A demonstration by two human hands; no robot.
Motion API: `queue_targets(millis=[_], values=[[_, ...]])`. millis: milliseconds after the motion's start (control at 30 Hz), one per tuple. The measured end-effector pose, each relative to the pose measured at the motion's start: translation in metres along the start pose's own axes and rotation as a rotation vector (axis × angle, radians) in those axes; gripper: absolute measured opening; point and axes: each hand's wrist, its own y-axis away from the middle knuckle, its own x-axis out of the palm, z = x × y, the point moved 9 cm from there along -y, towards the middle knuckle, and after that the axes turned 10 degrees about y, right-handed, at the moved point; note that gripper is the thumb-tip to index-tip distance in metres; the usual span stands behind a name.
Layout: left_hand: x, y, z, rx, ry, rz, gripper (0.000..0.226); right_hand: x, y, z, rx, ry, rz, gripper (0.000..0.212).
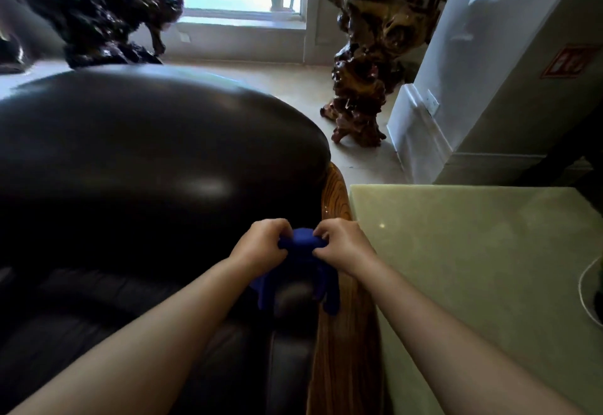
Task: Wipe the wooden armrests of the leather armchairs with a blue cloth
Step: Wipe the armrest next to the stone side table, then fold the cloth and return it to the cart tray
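Observation:
A dark leather armchair (156,160) fills the left of the view. Its wooden armrest (342,343) runs along its right side, from its back towards me. Both hands hold a blue cloth (301,271) bunched up above the inner edge of that armrest. My left hand (261,246) grips the cloth's left side and my right hand (341,248) grips its right side. Loose ends of the cloth hang down over the leather. Whether the cloth touches the wood is unclear.
A pale green stone table top (473,268) stands right beside the armrest, with a white cable (585,297) at its right edge. Two gnarled root-wood sculptures (368,65) (111,13) stand on the floor by the window. A white wall corner (424,114) is at right.

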Motion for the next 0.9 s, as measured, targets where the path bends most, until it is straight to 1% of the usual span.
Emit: queue_targets(millis=[100, 233, 367, 467, 567, 733, 900], values=[[-0.051, 0.051, -0.005, -0.051, 0.062, -0.062, 0.025, -0.014, 0.033, 0.050, -0.047, -0.047, 0.019, 0.022], [-0.125, 0.127, -0.005, -0.152, 0.164, -0.107, 0.024, -0.032, 0.071, 0.134, -0.145, -0.072, 0.082, 0.022], [-0.207, 0.210, -0.004, -0.204, 0.245, -0.217, 0.026, -0.056, 0.109, 0.237, -0.309, -0.051, 0.091, 0.021], [-0.259, 0.279, 0.009, -0.227, 0.265, -0.329, 0.026, -0.057, 0.146, 0.315, -0.441, -0.039, 0.089, 0.021], [-0.298, 0.352, 0.029, -0.261, 0.270, -0.419, 0.027, -0.041, 0.183, 0.385, -0.567, -0.001, 0.131, 0.022], [-0.349, 0.488, 0.077, -0.341, 0.269, -0.524, 0.028, 0.010, 0.265, 0.503, -0.756, 0.056, 0.226, 0.025], [-0.400, 0.615, 0.128, -0.403, 0.219, -0.568, 0.028, 0.071, 0.348, 0.613, -0.899, 0.080, 0.290, 0.029]])
